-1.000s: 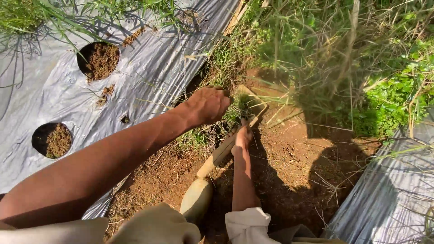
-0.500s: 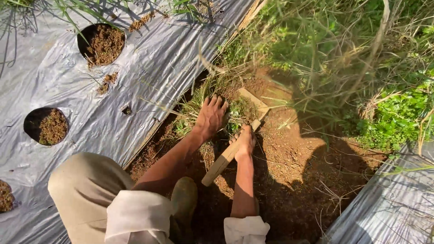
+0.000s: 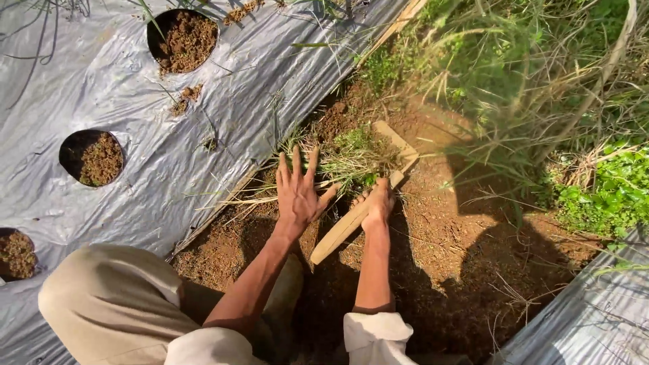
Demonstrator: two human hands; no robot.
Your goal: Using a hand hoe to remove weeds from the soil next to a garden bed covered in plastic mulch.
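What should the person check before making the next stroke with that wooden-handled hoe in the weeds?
1. Right hand grips the hoe handle: ok.
2. Left hand out of the blade's path: not ok, it lies open, fingers spread, right beside the grass clump.
3. Hoe blade set against the clump: ok, it lies along the clump's far side.
4. Plastic sheet clear of the blade: ok, its edge runs left of the clump.
5. Clump's roots cut loose: cannot tell, grass hides them.
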